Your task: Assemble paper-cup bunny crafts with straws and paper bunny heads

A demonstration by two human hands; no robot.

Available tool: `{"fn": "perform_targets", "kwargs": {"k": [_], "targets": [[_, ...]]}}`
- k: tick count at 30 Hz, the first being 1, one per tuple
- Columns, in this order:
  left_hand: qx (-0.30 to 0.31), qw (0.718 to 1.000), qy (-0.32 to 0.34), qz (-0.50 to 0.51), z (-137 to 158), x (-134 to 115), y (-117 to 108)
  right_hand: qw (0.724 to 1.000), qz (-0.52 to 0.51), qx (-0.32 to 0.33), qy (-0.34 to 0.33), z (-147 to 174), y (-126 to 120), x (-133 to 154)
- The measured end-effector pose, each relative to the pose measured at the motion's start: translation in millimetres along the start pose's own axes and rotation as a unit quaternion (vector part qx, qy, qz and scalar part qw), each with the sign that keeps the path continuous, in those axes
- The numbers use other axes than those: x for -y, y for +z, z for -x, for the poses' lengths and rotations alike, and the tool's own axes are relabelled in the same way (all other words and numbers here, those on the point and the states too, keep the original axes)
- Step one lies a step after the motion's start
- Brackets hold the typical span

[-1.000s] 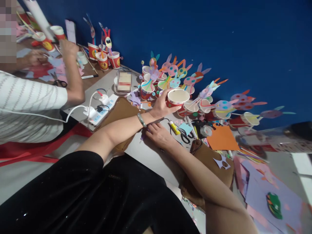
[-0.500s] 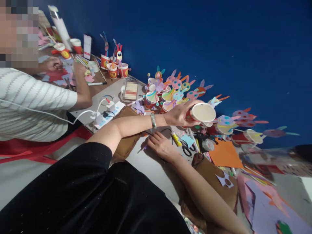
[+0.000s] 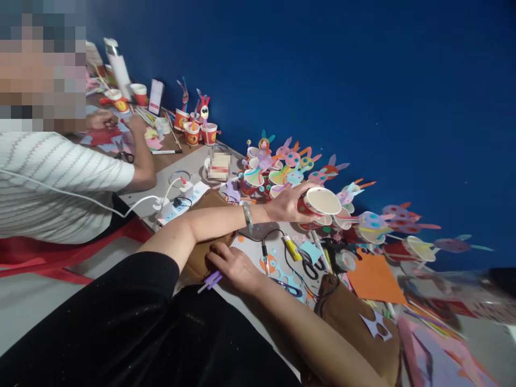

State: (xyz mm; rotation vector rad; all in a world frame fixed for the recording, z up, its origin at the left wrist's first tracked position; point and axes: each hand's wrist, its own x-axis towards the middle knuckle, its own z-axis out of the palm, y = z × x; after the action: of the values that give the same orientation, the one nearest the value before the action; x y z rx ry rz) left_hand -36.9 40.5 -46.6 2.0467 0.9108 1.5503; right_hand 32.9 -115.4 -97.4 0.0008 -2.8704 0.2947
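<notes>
In my left hand (image 3: 286, 205), on the arm with the bangle, is a red paper cup (image 3: 321, 201), tilted with its pale mouth toward me. The fingers wrap round its side, close to the rows of decorated cups. My right hand (image 3: 237, 267) is closed at the near table edge, by the brown bag. Narrow purple strips (image 3: 213, 279) stick out below its fingers, over my dark clothing. On the table to its right lie a pen (image 3: 264, 257), a cut-out light blue sheet (image 3: 284, 275), a yellow glue tube (image 3: 292, 248) and black-handled scissors (image 3: 310, 267).
Paper cups with coloured rabbit figures (image 3: 295, 174) line the blue wall. A power strip (image 3: 183, 204) with cables lies left, beside a brown bag (image 3: 209, 207). An orange sheet (image 3: 375, 279) is at right. A co-worker in a striped top (image 3: 68, 188) sits left, handling paper.
My right hand has moved left and toward me, the purple strips now plainly showing. My left hand still holds the cup, slightly lower in view. The view has shifted a little.
</notes>
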Motion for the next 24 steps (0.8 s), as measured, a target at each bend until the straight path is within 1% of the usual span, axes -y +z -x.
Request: {"fn": "perform_targets", "kwargs": {"k": [3, 5, 8, 11, 14, 16, 18, 19, 21, 22, 24], "targets": [[-0.010, 1.000, 0.001, 0.001, 7.7, 2.0, 4.9, 0.999, 0.017, -0.013, -0.028, -2.2, 12.9, -3.8], [-0.015, 1.000, -0.005, 0.012, 9.1, -0.8, 6.9, 1.000, -0.003, -0.016, -0.020, -1.1, 15.1, -6.2], [-0.022, 0.999, -0.013, 0.043, 7.0, -8.6, 12.0, 0.999, -0.054, -0.003, 0.006, 2.6, 11.6, -4.2], [-0.028, 0.995, -0.049, 0.087, 5.7, -16.5, 20.9, 0.996, -0.091, 0.016, 0.012, 8.0, 6.2, 4.4], [-0.034, 0.984, -0.110, 0.140, 8.5, -23.1, 29.4, 0.992, -0.118, 0.037, 0.022, 13.9, -4.2, 13.2], [-0.046, 0.976, -0.139, 0.162, 11.0, -26.9, 31.9, 0.987, -0.146, 0.061, 0.028, 17.9, -20.2, 16.5], [-0.069, 0.973, -0.145, 0.163, 12.8, -30.1, 31.4, 0.977, -0.193, 0.085, 0.040, 22.8, -45.9, 16.6], [-0.081, 0.974, -0.141, 0.158, 13.5, -31.3, 30.4, 0.971, -0.217, 0.077, 0.061, 26.0, -62.0, 15.2], [-0.095, 0.977, -0.134, 0.139, 14.7, -33.0, 27.8, 0.959, -0.253, 0.029, 0.127, 35.2, -97.1, 9.7], [-0.096, 0.978, -0.132, 0.130, 15.5, -33.4, 26.6, 0.951, -0.259, -0.016, 0.167, 41.3, -114.3, 5.7], [-0.075, 0.981, -0.132, 0.122, 17.8, -33.9, 24.8, 0.931, -0.267, -0.087, 0.234, 56.3, -144.0, -3.7]]}}
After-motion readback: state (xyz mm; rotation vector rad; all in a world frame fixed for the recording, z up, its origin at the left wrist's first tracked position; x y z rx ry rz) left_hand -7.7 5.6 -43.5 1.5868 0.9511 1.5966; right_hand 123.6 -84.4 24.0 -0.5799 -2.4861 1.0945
